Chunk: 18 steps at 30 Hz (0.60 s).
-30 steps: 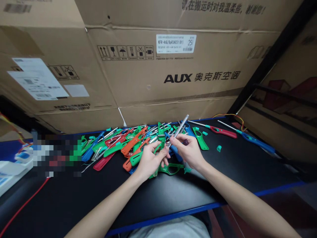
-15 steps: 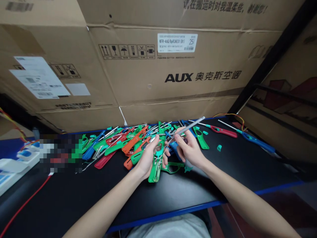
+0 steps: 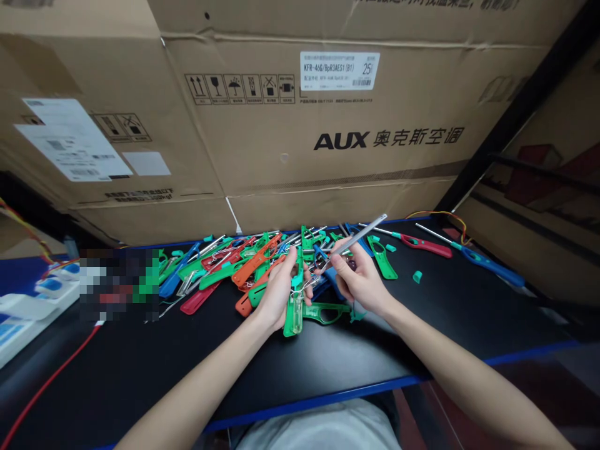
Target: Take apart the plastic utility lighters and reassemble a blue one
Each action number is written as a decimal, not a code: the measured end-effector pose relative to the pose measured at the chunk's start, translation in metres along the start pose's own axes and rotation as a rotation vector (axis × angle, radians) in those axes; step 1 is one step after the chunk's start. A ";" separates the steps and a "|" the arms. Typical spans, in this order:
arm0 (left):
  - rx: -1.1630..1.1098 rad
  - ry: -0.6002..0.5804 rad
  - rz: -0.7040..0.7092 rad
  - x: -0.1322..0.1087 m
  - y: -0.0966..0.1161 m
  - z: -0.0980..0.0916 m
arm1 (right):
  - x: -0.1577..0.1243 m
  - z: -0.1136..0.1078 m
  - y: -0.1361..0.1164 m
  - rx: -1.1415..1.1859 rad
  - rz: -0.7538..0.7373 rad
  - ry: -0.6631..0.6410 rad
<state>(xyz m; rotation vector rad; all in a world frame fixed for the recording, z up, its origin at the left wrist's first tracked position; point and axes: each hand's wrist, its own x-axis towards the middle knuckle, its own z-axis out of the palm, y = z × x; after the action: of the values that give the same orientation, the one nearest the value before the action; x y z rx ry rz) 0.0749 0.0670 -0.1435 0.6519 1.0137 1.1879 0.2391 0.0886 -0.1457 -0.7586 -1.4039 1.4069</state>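
Note:
My left hand (image 3: pixel 277 289) is closed around a green lighter half-shell (image 3: pixel 291 326), tilted with its lower end towards me; a clear fuel tank (image 3: pixel 297 314) sits inside it. My right hand (image 3: pixel 360 275) pinches a metal lighter tube (image 3: pixel 363 232) that slants up to the right. Thin wire shows between the two hands, though its ends are hard to make out. Just beyond the hands spreads a heap of lighter parts, among them an orange shell (image 3: pixel 257 261). Another green shell with a trigger loop (image 3: pixel 328 313) lies beneath my hands on the black table (image 3: pixel 375 356).
A red lighter (image 3: pixel 426 245) and a blue lighter (image 3: pixel 492 265) lie at the right. A small teal cap (image 3: pixel 417 276) rests nearer. The large cardboard box (image 3: pixel 262 156) walls off the back. At the left are a white power strip (image 3: pixel 42 312) and a red cable (image 3: pixel 51 381).
The view has shifted slightly. My left hand has turned the green shell a little more upright, while my right hand keeps its pinch on the metal tube.

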 end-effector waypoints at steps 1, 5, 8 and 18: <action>-0.008 0.013 0.012 0.000 0.001 0.001 | 0.000 0.001 0.000 0.006 0.005 -0.003; -0.026 0.134 0.038 0.000 0.006 0.001 | -0.001 0.003 0.000 0.038 0.036 -0.060; 0.009 0.181 0.062 0.002 0.005 0.001 | -0.003 0.005 -0.002 0.045 0.058 -0.071; 0.198 0.264 0.289 0.010 0.005 -0.011 | -0.006 0.008 -0.008 0.027 -0.029 0.033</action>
<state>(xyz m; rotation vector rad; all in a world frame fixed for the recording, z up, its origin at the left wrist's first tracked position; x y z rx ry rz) 0.0632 0.0766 -0.1469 0.8331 1.3027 1.4653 0.2357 0.0792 -0.1386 -0.7386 -1.3628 1.3827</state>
